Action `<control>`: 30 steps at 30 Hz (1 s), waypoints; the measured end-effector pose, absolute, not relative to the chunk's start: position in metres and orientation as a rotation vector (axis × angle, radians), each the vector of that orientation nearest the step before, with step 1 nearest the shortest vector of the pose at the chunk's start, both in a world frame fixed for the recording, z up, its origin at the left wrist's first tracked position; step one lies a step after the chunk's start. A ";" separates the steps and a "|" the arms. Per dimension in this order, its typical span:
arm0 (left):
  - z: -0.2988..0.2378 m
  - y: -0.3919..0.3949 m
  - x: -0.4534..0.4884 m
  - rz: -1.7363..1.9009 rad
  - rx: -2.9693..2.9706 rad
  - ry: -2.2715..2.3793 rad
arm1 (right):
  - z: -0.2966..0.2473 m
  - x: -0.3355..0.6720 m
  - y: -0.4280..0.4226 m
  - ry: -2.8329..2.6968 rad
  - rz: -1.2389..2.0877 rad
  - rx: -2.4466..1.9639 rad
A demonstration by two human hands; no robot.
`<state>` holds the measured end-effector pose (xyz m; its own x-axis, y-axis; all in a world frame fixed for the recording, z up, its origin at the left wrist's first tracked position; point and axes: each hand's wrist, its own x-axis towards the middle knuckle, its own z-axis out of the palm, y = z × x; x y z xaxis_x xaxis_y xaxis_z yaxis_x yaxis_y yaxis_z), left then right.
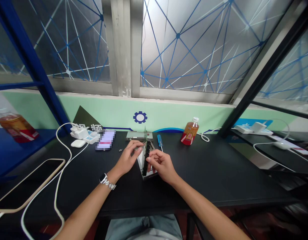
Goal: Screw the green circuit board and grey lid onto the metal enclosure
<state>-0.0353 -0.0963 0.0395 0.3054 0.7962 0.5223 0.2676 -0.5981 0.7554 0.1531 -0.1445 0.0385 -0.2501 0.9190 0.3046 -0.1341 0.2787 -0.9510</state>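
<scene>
A green circuit board (145, 141) with a row of black connectors along its edge stands on its side over an open metal case (141, 163) in front of me. My left hand (128, 156) holds the board from the left, its fingertips on the far part. On the right, my right hand (162, 164) pinches the connector edge between thumb and fingers. A flat metal panel (134, 136) lies just behind the case. To the right of that panel lies a screwdriver (160, 141) with a blue handle. Small screws (120, 150) lie beyond my left hand.
A drink bottle (190, 132) stands at the back right of the black table (206, 173). At the back left are a phone with a lit screen (105, 140) and white chargers (86, 135). White cables (59, 181) loop beside a dark phone (29, 185) on the left.
</scene>
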 end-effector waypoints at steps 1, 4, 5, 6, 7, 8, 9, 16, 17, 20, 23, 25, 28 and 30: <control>0.039 -0.096 -0.036 1.267 2.103 0.958 | 0.041 0.154 -0.145 -1.458 1.195 -0.782; 0.040 -0.098 -0.041 1.298 2.345 1.043 | 0.046 0.156 -0.147 -1.443 1.174 -0.794; 0.042 -0.099 -0.042 1.309 2.454 1.053 | 0.048 0.157 -0.146 -1.432 1.179 -0.793; 0.043 -0.100 -0.043 1.310 2.578 1.033 | 0.049 0.157 -0.146 -1.421 1.190 -0.789; 0.045 -0.101 -0.044 1.301 2.705 0.983 | 0.050 0.158 -0.145 -1.412 1.204 -0.782; 0.046 -0.102 -0.044 1.281 2.821 0.910 | 0.050 0.158 -0.145 -1.405 1.220 -0.773; 0.048 -0.103 -0.044 1.257 2.913 0.830 | 0.051 0.159 -0.144 -1.401 1.238 -0.762; 0.059 -0.105 -0.041 1.255 3.027 0.606 | 0.049 0.161 -0.140 -1.374 1.333 -0.706; 0.060 -0.106 -0.041 1.285 2.999 0.575 | 0.048 0.161 -0.140 -1.376 1.345 -0.692; 0.063 -0.108 -0.040 1.392 2.816 0.498 | 0.049 0.162 -0.141 -1.402 1.387 -0.639; 0.058 -0.109 -0.038 1.494 2.432 0.544 | 0.050 0.164 -0.142 -1.446 1.409 -0.602; 0.051 -0.107 -0.038 1.501 2.094 0.580 | 0.050 0.165 -0.140 -1.430 1.347 -0.637; 0.040 -0.100 -0.040 1.438 1.607 0.518 | 0.048 0.166 -0.134 -1.359 1.147 -0.790; 0.037 -0.097 -0.042 1.391 1.351 0.470 | 0.046 0.167 -0.130 -1.380 1.043 -0.895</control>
<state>-0.0420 -0.0969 0.0372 0.2354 0.8605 0.4518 -0.4099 -0.3336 0.8489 0.1668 -0.1299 0.0458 -0.0793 0.9435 0.3219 -0.0526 0.3185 -0.9465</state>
